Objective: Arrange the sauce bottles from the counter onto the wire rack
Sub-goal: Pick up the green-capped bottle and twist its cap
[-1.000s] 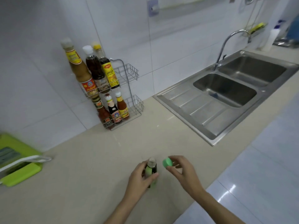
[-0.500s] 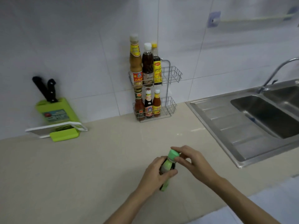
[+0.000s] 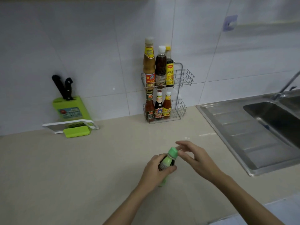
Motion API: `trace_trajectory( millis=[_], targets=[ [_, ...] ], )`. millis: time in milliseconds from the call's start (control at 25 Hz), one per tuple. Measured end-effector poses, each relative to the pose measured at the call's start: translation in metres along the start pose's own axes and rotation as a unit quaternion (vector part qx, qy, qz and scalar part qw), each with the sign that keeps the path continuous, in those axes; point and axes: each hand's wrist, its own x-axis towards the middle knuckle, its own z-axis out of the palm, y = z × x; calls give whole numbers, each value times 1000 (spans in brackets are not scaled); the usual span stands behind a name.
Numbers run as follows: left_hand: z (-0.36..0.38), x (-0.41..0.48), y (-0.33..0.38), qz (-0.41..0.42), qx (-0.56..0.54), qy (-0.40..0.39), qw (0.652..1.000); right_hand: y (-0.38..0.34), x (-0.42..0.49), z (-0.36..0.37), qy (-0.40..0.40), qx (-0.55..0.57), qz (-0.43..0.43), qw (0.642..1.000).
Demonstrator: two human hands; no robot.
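Small green-capped bottle (image 3: 167,163): body mostly covered by the left hand (image 3: 154,172), label print too blurred to read, base seen only as a green sliver below the palm, contact with the counter (image 3: 81,168) not determinable; it leans with the green cap (image 3: 173,152) toward the counter's back edge, over the front-centre of the counter, well apart from the wire rack (image 3: 180,93). Left hand: fingers and thumb wrapped closed around the bottle's middle, forearm entering from the bottom edge of the view. Right hand (image 3: 197,159): fingers loosely spread and slightly curled, holding nothing, fingertips (image 3: 181,154) just beside the cap, contact with it not resolvable because of motion blur; forearm runs to the lower right corner, cut off there. Wire rack: two tiers, standing at the counter's back edge against the tiled wall (image 3: 97,46); upper tier holds three tall bottles (image 3: 159,67) crowded to its left side, lower tier three short bottles (image 3: 158,105) likewise to the left, their bases partly screened by the wire; right part of each tier bare. Green knife block (image 3: 71,109): at the back edge toward the counter's left, two black handles (image 3: 63,86) protruding, blades hidden inside; a white-framed item (image 3: 69,125) lies in front, nature unclear. Steel sink (image 3: 259,127): set in the counter's right end, basin and tap (image 3: 285,86) cut off by the right frame edge
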Motion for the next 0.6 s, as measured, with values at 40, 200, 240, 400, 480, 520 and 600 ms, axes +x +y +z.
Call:
trace_trajectory(
  millis=[40, 200, 240, 400, 480, 520, 600],
  targets=[
    [-1, 0, 1, -5, -8, -18, 1000, -2, 4, -1, 11, 16, 12, 1000],
    [4, 2, 14, -27, -108, -73, 991, -12, 20, 1, -49, -175, -4, 983],
    [6, 3, 15, -28, -92, -62, 993, -15, 23, 1, -48, -288, -12, 956],
    [3, 6, 14, -58, -143, -40, 987, -20, 26, -9, 3, -422, -16, 907],
    [-5, 9, 13, -90, -232, -40, 968, -24, 31, -18, -24, -309, -28, 950],
    [-9, 11, 12, -110, -270, -37, 956, -26, 36, -22, -68, -256, -39, 964],
    [-14, 14, 13, -130, -316, -41, 939, -26, 47, -20, -115, -201, -54, 971]
  ],
)
